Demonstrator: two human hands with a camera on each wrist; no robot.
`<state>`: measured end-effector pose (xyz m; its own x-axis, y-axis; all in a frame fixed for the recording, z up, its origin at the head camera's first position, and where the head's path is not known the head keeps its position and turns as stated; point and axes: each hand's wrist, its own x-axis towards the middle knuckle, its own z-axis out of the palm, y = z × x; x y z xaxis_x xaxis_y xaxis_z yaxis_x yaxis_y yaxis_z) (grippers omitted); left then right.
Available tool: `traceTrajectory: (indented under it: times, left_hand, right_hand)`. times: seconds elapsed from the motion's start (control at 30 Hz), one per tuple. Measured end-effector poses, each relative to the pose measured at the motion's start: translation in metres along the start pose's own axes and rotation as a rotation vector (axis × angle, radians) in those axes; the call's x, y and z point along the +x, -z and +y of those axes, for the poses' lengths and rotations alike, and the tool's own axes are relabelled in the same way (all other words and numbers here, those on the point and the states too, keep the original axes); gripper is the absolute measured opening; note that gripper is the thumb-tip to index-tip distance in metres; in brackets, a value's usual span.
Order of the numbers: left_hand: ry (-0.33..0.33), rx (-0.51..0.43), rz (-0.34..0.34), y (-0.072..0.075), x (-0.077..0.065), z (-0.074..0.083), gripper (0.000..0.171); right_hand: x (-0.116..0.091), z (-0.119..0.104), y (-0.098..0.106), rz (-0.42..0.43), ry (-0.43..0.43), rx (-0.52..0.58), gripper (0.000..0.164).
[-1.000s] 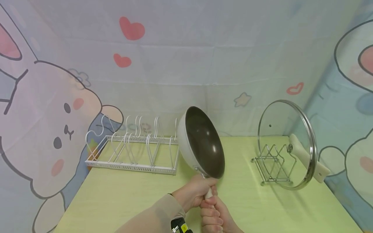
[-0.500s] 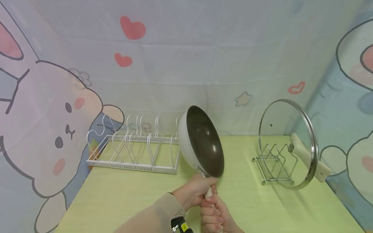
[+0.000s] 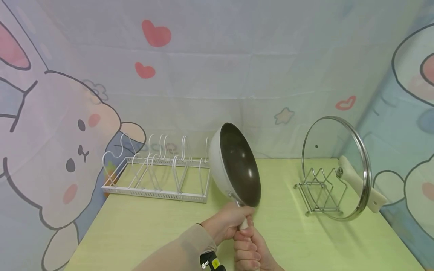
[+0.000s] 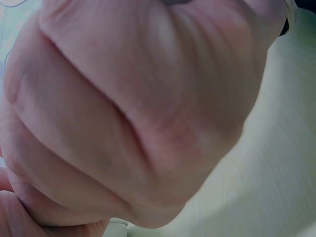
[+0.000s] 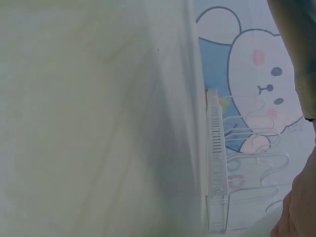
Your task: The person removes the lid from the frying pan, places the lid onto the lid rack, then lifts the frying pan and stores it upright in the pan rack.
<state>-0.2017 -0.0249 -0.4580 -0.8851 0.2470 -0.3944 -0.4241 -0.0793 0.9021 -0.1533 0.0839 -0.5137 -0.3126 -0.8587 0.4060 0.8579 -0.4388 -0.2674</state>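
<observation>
A wok [image 3: 239, 165], white outside and dark brown inside, stands tilted on its side in the head view, its mouth facing right. My left hand [image 3: 225, 222] grips its pale handle [image 3: 243, 225] just below the bowl. Lower on the same handle, the fingers of my right hand [image 3: 247, 250] are curled round it. Seen close up in the left wrist view, the right hand [image 4: 118, 118] forms a tight fist, with fingers of the left hand [image 4: 15, 215] at the lower left corner. Only part of the left hand [image 5: 298, 202] enters the right wrist view.
Left of the wok stands a white wire rack [image 3: 156, 194] with upright dividers, also seen as the rack [image 5: 217, 148] in the right wrist view. On the right, a glass lid [image 3: 362, 180] with a cream handle [image 3: 359, 184] leans upright in a small metal rack [image 3: 317, 209].
The wok has turned slightly, its dark mouth looking a little narrower. The head view has shifted slightly. Both hands keep hold of the handle.
</observation>
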Motion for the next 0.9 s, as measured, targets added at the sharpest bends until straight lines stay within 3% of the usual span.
traceTrajectory:
  times: [0.9]
  left_hand:
    - [-0.015, 0.042, 0.009, 0.004, -0.008, 0.009, 0.014]
  right_hand:
    - [0.01, 0.002, 0.003, -0.099, 0.005, 0.081, 0.039]
